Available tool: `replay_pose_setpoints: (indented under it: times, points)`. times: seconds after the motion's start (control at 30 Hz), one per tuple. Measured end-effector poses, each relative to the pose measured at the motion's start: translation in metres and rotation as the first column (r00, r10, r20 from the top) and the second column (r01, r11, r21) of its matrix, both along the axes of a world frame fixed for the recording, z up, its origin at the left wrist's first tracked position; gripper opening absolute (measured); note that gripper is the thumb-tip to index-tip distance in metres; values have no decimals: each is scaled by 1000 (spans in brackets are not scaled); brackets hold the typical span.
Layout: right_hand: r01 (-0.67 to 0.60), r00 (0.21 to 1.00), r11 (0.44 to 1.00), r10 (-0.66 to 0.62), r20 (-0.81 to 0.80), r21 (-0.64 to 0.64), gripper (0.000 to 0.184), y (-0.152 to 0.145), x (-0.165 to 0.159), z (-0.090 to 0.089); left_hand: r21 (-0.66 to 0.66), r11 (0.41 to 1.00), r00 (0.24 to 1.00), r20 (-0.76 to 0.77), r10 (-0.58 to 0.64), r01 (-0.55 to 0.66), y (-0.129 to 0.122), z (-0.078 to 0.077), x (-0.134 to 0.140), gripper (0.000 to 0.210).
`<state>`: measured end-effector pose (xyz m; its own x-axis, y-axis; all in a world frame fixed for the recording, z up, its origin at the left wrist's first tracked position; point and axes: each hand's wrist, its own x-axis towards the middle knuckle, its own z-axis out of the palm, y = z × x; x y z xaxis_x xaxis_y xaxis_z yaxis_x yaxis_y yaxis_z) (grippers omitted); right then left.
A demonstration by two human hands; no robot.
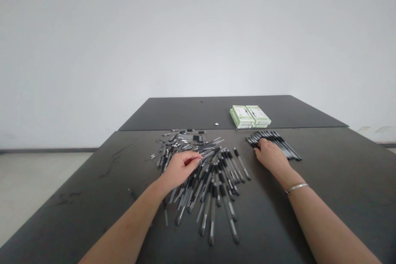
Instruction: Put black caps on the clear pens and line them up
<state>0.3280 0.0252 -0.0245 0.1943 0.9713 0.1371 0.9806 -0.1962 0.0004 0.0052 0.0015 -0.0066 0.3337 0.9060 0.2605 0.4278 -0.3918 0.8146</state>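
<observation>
Over the middle of a loose heap of clear pens with black grips (213,189) is my left hand (182,168). Its thumb and forefinger are pinched together, and a clear pen (212,154) appears to run out from the fingertips to the right. To the right of the heap, several pens lie side by side in a slanted row (283,144). My right hand (272,157) rests at the row's left end, its fingers closed on a pen (253,143) there. The fingertips are partly hidden behind the hand.
Green and white boxes (250,116) stand stacked in two piles on the rear table (185,111). A seam separates it from the front dark table (328,173). Small white bits (217,123) lie near the seam. A single dark pen-like piece (132,193) lies left of the heap.
</observation>
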Motion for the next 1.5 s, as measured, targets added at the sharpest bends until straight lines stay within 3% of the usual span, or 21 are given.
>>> replay_pose_setpoints:
  times: [0.57,1.07,1.3,1.5]
  points:
    - [51,999,999,-52,3,6,19,4,12,0,25,1000,1000,18,2,-2,1,-2,-1,20]
    - [-9,999,998,6,40,65,18,-1,2,3,31,1000,1000,29,2,-3,1,0,0,20]
    - [-181,955,983,181,-233,21,22,-2,-18,3,43,999,1000,26,2,-3,1,-2,-1,20]
    - [-261,920,965,248,-304,-3,27,-9,-38,-1,41,999,999,33,-1,0,1,-3,-1,20]
